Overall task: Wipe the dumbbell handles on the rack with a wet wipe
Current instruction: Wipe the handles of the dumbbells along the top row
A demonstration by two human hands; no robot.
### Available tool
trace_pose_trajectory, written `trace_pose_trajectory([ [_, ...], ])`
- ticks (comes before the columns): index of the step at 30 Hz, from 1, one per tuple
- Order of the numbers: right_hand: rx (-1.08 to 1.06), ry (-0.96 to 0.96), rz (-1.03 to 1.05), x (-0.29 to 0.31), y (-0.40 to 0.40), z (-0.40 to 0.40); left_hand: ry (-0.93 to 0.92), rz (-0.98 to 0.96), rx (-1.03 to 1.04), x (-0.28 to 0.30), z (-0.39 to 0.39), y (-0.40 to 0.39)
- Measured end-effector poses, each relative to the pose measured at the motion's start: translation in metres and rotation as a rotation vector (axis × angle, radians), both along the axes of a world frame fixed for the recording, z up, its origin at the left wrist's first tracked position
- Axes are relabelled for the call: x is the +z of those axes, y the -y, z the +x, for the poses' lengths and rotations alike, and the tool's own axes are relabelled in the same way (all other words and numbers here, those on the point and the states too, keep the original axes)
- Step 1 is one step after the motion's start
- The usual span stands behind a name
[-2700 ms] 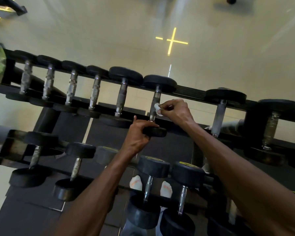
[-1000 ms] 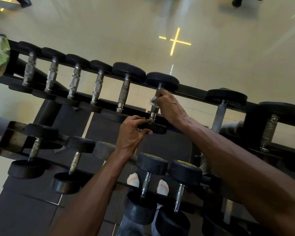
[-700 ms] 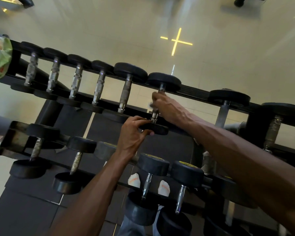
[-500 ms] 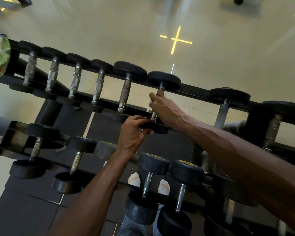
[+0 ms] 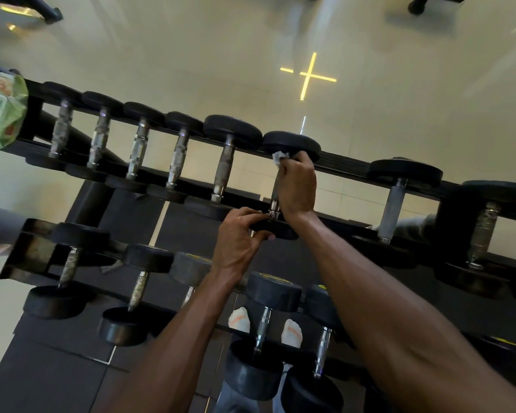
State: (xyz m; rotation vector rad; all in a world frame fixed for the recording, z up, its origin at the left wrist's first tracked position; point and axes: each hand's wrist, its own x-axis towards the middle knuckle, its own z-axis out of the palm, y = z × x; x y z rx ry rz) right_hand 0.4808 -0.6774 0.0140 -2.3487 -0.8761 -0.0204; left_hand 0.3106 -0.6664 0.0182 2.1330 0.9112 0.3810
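at the far left i see a green wipes pack [image 5: 1, 108] sitting on the end of the black rack [image 5: 349, 171]. along the top tier, the dumbbell [image 5: 282, 186] being cleaned sits sixth from the left. my left hand [image 5: 239, 242] curls its fingers round that dumbbell's near head, gripping it. my right hand [image 5: 295, 186] is wrapped tight round the handle, with the white wet wipe [image 5: 279, 158] bunched at its fingertips against the far head.

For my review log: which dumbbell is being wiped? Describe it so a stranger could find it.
On the black two-tier rack's top rail, count six from the green wipes packet. That black-headed dumbbell alone has hands on it: right hand wrapping a white wipe round its handle, left hand gripping its near head.
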Motion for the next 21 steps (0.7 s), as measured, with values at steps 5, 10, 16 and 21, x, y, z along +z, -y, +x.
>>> trace_pose_trajectory([
  [5,-0.439,-0.381,0.332,0.003,-0.010,-0.009,-0.014,0.001,-0.011,0.000,-0.001,-0.001],
  [10,-0.749,-0.956,0.495,0.000,-0.009,0.023,0.013,-0.017,-0.006,-0.001,-0.001,-0.001],
  [16,-0.545,-0.949,0.463,-0.001,0.003,0.013,0.020,-0.007,0.003,-0.002,-0.003,0.000],
  [21,-0.335,-0.474,0.322,-0.008,-0.004,0.008,0.012,-0.022,0.005,0.000,-0.001,0.001],
])
